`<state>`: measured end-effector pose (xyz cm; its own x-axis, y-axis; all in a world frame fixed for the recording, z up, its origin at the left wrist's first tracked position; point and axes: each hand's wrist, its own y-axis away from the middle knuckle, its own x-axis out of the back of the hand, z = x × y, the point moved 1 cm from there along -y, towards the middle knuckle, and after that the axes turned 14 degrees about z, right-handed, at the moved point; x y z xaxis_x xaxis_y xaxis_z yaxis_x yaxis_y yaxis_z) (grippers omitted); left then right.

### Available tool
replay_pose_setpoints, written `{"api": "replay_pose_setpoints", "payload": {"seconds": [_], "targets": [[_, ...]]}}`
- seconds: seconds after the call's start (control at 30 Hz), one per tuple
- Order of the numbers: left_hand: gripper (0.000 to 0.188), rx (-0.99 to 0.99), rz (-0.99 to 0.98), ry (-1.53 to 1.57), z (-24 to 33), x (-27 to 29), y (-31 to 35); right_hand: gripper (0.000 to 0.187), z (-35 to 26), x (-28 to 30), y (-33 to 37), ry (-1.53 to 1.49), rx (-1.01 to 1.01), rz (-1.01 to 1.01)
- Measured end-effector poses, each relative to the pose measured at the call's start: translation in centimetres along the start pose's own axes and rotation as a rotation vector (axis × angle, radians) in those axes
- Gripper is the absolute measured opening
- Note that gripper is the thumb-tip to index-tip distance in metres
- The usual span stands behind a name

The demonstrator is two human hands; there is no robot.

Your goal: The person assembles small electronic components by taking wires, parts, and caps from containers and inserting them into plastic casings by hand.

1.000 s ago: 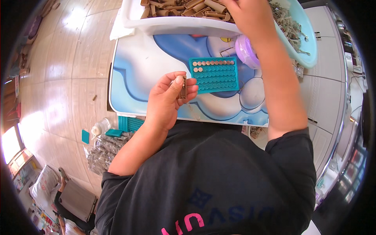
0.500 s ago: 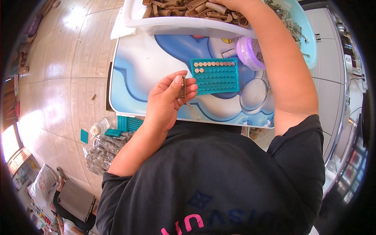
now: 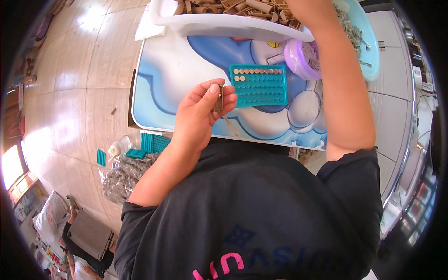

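Note:
My left hand (image 3: 205,100) is held over the near part of the table, its thumb and fingers closed on a small brown plastic casing (image 3: 219,98). Something small and pale shows inside the casing. Just beyond the fingers lies a teal tray (image 3: 261,96) of small round pockets. Round tan pieces (image 3: 259,71) fill its far row, and two more sit at the left of the second row. My right hand (image 3: 310,11) reaches to the far right, over the edge of the white bin (image 3: 242,29), beside the turquoise basin (image 3: 372,51). The upper edge of the picture cuts off its fingers.
Brown casings (image 3: 259,7) are heaped in the white bin. Small metal parts (image 3: 352,32) fill the basin. A purple round container (image 3: 294,58) stands between tray and right forearm. Left of the table are a plastic bag of parts (image 3: 123,177), a bottle (image 3: 120,146) and more teal trays (image 3: 156,143).
My right hand has moved rightward from the heap of brown casings toward the turquoise basin. My left hand keeps its hold on the casing. The whole view has shifted slightly.

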<state>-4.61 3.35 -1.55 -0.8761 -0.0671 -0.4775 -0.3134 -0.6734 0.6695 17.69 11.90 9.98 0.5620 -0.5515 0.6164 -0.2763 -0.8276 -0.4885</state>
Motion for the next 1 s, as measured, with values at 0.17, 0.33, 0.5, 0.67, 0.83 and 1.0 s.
{"api": "replay_pose_setpoints", "payload": {"seconds": [0.17,0.33,0.5,0.67,0.83,1.0], "targets": [[0.025,-0.111,-0.093,-0.104,0.3,-0.7,0.6,0.012,0.6,3.4,8.6,-0.384,-0.387,-0.357],[0.021,-0.088,-0.269,-0.259,0.4,-2.3,2.0,0.008,1.7,4.1,13.8,-0.585,-0.736,-0.617],[0.024,0.012,-0.397,-0.425,-1.1,-2.5,1.9,0.008,0.7,2.8,16.6,-0.680,-0.938,-0.516],[0.026,0.191,-0.300,-0.226,-1.1,-2.0,1.4,0.018,0.0,3.0,18.6,-0.753,-0.906,-0.338],[0.029,0.425,-0.498,0.002,-1.7,-1.1,0.3,0.051,0.1,4.3,19.0,-0.393,-0.165,-0.428],[0.028,0.478,-0.536,0.078,-1.9,-1.4,0.3,0.057,-0.2,4.6,19.2,-0.403,-0.149,-0.386]]}}
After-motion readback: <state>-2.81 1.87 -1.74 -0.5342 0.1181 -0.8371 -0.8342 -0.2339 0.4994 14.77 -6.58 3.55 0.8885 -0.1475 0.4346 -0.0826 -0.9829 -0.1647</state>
